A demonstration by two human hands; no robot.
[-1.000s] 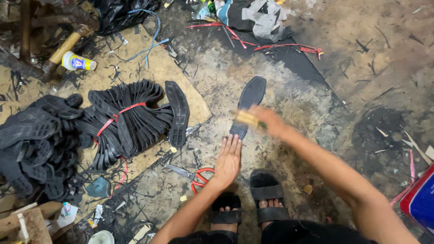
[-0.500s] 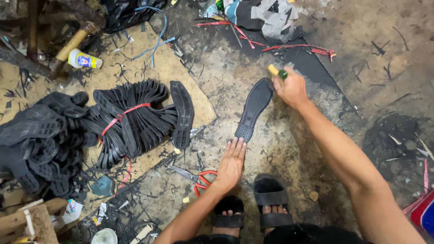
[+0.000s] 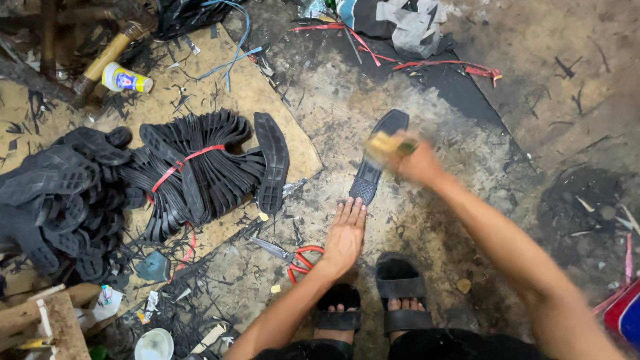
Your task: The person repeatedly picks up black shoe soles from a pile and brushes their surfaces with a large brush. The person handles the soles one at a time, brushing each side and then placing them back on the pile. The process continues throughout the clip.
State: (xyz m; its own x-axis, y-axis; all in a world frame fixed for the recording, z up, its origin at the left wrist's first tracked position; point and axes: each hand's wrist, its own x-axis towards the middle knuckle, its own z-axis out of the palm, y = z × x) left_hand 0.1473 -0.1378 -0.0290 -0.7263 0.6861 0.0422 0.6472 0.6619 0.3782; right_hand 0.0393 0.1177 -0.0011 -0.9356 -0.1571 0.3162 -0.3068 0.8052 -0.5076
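Black sole (image 3: 377, 159) under flat open left hand's (image 3: 344, 235) fingertips, right hand (image 3: 415, 162) (gripping a blurred yellowish brush (image 3: 383, 144)) above it.

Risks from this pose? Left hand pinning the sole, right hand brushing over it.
1. The left hand pins only the near tip of the black sole; the far end could swing under a stroke.
2. The right hand and its yellowish brush are motion-blurred; a fast stroke might overshoot toward the pinning fingers.
3. Red-handled scissors lie beside the left wrist, an easy snag when the arm pulls back.
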